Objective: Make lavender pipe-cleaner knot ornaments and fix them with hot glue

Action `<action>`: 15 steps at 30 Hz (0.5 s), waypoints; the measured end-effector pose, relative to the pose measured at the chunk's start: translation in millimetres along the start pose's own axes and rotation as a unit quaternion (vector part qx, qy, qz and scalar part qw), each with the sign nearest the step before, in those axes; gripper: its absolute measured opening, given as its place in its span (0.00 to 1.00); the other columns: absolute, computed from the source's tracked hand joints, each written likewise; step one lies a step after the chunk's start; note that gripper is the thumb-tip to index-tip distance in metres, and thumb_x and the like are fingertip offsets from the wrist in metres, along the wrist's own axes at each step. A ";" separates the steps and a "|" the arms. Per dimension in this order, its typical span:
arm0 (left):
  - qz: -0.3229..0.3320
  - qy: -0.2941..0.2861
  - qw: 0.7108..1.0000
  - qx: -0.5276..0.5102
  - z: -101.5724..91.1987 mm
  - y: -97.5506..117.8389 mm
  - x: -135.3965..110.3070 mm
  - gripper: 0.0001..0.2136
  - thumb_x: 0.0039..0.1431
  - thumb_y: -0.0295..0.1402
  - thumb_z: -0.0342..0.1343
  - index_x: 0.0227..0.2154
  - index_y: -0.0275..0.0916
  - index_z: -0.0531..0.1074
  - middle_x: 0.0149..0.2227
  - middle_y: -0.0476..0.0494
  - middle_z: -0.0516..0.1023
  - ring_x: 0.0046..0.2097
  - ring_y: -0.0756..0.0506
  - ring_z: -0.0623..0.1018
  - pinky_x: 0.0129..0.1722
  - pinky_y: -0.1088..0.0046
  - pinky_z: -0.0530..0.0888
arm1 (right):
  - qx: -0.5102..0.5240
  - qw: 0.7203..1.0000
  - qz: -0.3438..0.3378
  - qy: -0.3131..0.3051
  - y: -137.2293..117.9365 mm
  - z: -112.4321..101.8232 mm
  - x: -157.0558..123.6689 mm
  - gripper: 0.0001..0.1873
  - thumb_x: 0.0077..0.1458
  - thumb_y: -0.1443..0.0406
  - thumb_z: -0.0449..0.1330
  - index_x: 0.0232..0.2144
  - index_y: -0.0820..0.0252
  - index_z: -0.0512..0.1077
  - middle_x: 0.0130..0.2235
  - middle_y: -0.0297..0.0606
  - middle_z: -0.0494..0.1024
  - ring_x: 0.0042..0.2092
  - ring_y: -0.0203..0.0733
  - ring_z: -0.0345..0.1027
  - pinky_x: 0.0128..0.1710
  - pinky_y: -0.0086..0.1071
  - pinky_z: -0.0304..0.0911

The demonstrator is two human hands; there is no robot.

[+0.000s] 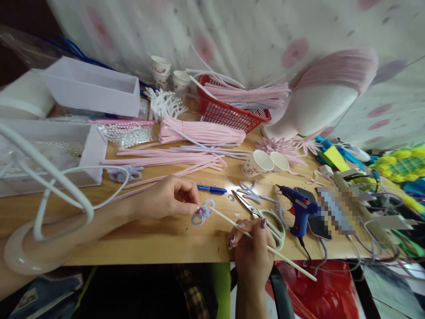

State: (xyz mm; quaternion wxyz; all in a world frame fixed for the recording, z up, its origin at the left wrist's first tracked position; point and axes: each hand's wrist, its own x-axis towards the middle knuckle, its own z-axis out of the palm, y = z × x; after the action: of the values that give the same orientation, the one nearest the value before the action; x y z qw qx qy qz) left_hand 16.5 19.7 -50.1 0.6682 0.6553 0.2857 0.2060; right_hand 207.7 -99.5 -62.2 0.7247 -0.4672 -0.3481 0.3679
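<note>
Between thumb and fingers, my left hand (169, 196) pinches a small looped flower (203, 212) of lilac pipe cleaner, just above the table's front part. My right hand (255, 243) is closed around a thin cream stick (288, 261), whose far tip touches or nearly touches the flower. Scissors with pale green handles (277, 228) lie open beside my right hand. A blue pen (212, 189) rests just beyond my left fingers. Lilac pipe cleaner pieces (250, 192) are scattered past the scissors. A blue glue gun (300, 208) lies to the right.
Bundles of pink pipe cleaners (202, 133) lie mid-table before a red basket (232, 115). Paper cups (259, 162) stand right of them. White boxes (96, 88) fill the left. A white looped cable (49, 177) crosses over my left forearm. Cords and a power strip (358, 199) crowd the right.
</note>
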 end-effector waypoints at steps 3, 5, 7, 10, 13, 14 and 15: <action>-0.002 0.003 1.000 0.003 0.6 0.6 0.1 0.07 0.49 0.35 0.64 0.25 0.37 0.75 0.28 0.47 0.77 0.31 0.48 0.73 0.33 0.72 0.68 | -0.002 1.000 -0.003 -0.003 -0.4 1.8 0.0 0.20 0.62 0.54 0.64 0.21 0.59 0.76 0.14 0.30 0.72 0.15 0.34 0.65 0.16 0.27 0.62; 0.001 0.010 1.000 0.003 1.0 0.7 0.4 0.07 0.49 0.35 0.64 0.24 0.37 0.75 0.28 0.47 0.77 0.31 0.48 0.73 0.33 0.72 0.68 | -0.008 1.000 -0.007 0.000 -0.7 3.0 -0.4 0.20 0.62 0.55 0.64 0.22 0.59 0.76 0.14 0.29 0.72 0.15 0.34 0.65 0.16 0.27 0.63; 0.003 0.014 1.000 0.004 1.5 0.5 0.6 0.07 0.49 0.35 0.64 0.24 0.37 0.75 0.27 0.48 0.76 0.30 0.49 0.72 0.32 0.73 0.68 | -0.017 1.000 -0.011 0.001 -0.5 2.8 -1.0 0.20 0.63 0.55 0.64 0.22 0.59 0.77 0.14 0.29 0.72 0.15 0.34 0.64 0.16 0.28 0.63; 0.010 0.018 1.000 0.000 2.4 -0.2 0.7 0.07 0.49 0.36 0.64 0.24 0.37 0.75 0.28 0.48 0.77 0.30 0.49 0.73 0.32 0.73 0.69 | -0.028 0.999 -0.008 -0.015 1.0 -0.7 -1.8 0.20 0.65 0.56 0.62 0.23 0.60 0.77 0.15 0.30 0.72 0.16 0.34 0.65 0.18 0.28 0.63; 0.013 0.030 0.999 -0.014 3.1 0.5 0.4 0.08 0.48 0.36 0.65 0.23 0.37 0.75 0.28 0.48 0.78 0.31 0.49 0.74 0.33 0.74 0.70 | -0.031 0.999 0.000 -0.028 2.7 -5.2 -2.2 0.20 0.66 0.57 0.60 0.24 0.60 0.77 0.15 0.30 0.73 0.17 0.35 0.67 0.18 0.28 0.64; 0.010 0.034 0.999 -0.017 3.3 1.3 0.2 0.07 0.48 0.35 0.65 0.23 0.37 0.75 0.28 0.48 0.78 0.31 0.49 0.74 0.33 0.73 0.70 | -0.031 0.999 0.001 -0.031 3.2 -6.4 -2.3 0.20 0.66 0.57 0.60 0.24 0.60 0.77 0.16 0.30 0.73 0.17 0.35 0.67 0.18 0.28 0.64; 0.005 0.036 0.999 -0.019 3.4 2.2 -0.1 0.07 0.48 0.35 0.65 0.23 0.37 0.75 0.28 0.48 0.78 0.31 0.48 0.74 0.34 0.73 0.70 | -0.032 0.999 0.002 -0.033 3.7 -7.4 -2.4 0.20 0.66 0.57 0.60 0.24 0.59 0.77 0.16 0.30 0.73 0.17 0.35 0.67 0.18 0.28 0.64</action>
State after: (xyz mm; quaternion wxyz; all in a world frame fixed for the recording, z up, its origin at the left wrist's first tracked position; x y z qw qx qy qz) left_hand 18.8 17.2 -47.9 0.6690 0.6360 0.3021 0.2380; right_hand 212.0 -103.6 -68.5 0.6969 -0.4782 -0.3827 0.3731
